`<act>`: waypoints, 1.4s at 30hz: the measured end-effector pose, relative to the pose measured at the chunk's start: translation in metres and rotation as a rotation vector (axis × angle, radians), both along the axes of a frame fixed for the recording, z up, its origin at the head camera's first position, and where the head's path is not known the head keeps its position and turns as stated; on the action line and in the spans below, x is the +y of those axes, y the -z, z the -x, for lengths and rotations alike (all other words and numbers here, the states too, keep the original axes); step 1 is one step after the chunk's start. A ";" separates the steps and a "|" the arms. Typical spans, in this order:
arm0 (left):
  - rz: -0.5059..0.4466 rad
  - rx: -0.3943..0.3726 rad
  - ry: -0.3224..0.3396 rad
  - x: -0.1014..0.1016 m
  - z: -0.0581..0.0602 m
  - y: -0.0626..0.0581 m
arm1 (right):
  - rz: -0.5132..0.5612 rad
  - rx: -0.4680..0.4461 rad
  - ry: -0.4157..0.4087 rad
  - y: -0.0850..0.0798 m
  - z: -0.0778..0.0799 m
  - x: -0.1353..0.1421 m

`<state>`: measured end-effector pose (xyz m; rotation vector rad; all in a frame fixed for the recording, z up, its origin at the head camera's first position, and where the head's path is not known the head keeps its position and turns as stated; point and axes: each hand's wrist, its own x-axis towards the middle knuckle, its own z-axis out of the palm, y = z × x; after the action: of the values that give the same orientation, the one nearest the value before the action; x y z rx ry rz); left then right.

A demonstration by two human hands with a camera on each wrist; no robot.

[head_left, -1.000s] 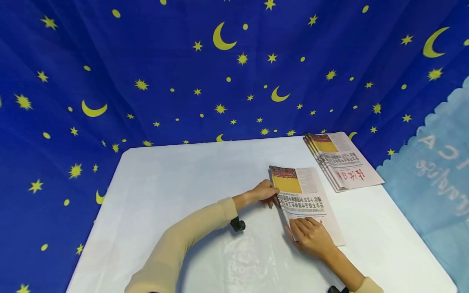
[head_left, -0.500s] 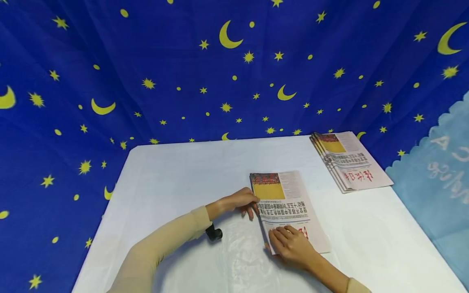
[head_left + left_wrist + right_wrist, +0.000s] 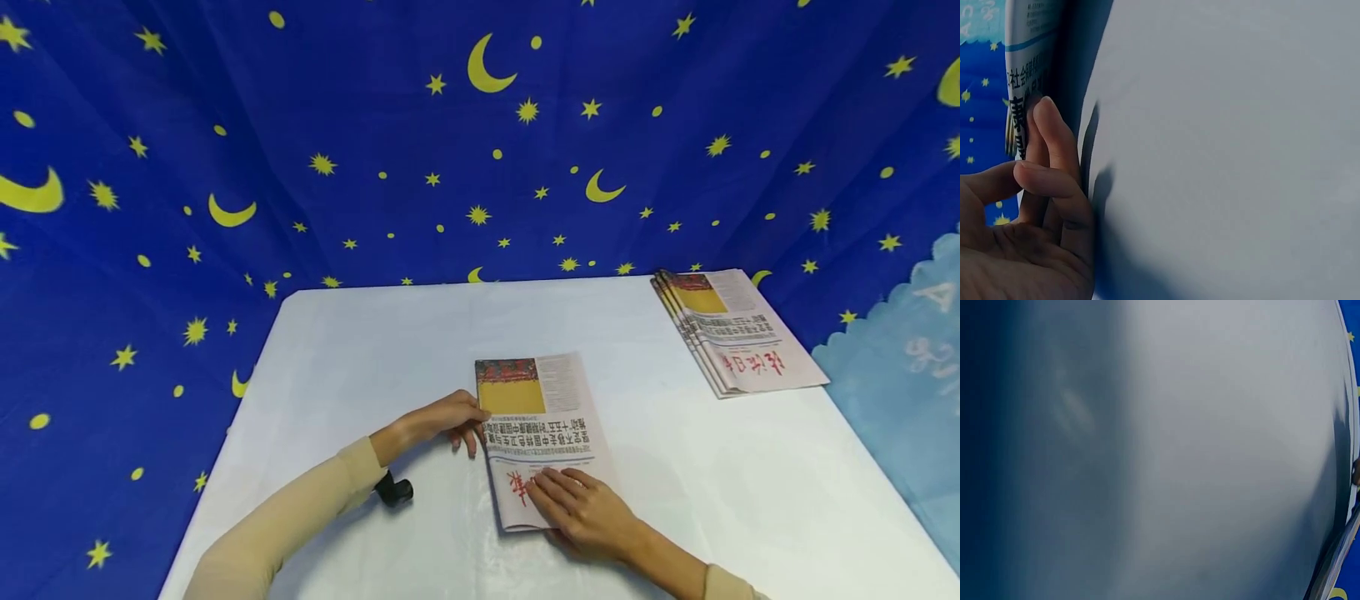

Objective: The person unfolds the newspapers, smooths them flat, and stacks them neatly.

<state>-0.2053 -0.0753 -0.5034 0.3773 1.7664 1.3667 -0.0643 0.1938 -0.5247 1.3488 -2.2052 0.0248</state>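
Note:
A folded newspaper (image 3: 525, 425), printed with a yellow and red picture, dark headlines and red lettering, is near the middle of the white table (image 3: 375, 333). My left hand (image 3: 446, 417) pinches its left edge, thumb on top; in the left wrist view, fingers (image 3: 1057, 137) curl beside the printed paper (image 3: 1019, 81). My right hand (image 3: 581, 512) grips the lower right part, bent fingers lying over the red lettering. Its thumb is hidden. Only a sliver of newspaper (image 3: 1335, 569) shows in the right wrist view, at the lower right, and the right hand is out of that frame.
Several matching folded newspapers (image 3: 738, 333) lie overlapped at the table's back right corner. A blue curtain (image 3: 375, 125) with yellow moons and stars hangs behind the table. A light blue panel (image 3: 900, 367) borders the right side.
Both hands and the newspaper have moved left across the table. The right hand now sits farther right on the newspaper, uncovering more red lettering. The view has turned slightly left.

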 end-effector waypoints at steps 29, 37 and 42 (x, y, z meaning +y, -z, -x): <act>-0.069 -0.060 -0.077 -0.059 -0.012 0.008 | 0.519 -0.758 0.579 -0.005 0.003 0.020; -0.060 -0.067 -0.109 -0.066 -0.014 0.009 | 0.907 -1.142 0.566 -0.010 0.012 0.020; -0.056 -0.060 -0.099 -0.069 -0.015 0.006 | 1.196 -1.399 0.531 -0.014 0.014 0.022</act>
<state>-0.1901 -0.1439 -0.5095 0.2788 1.7199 1.4842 -0.0779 0.2154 -0.5106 -0.1426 -2.4568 2.1819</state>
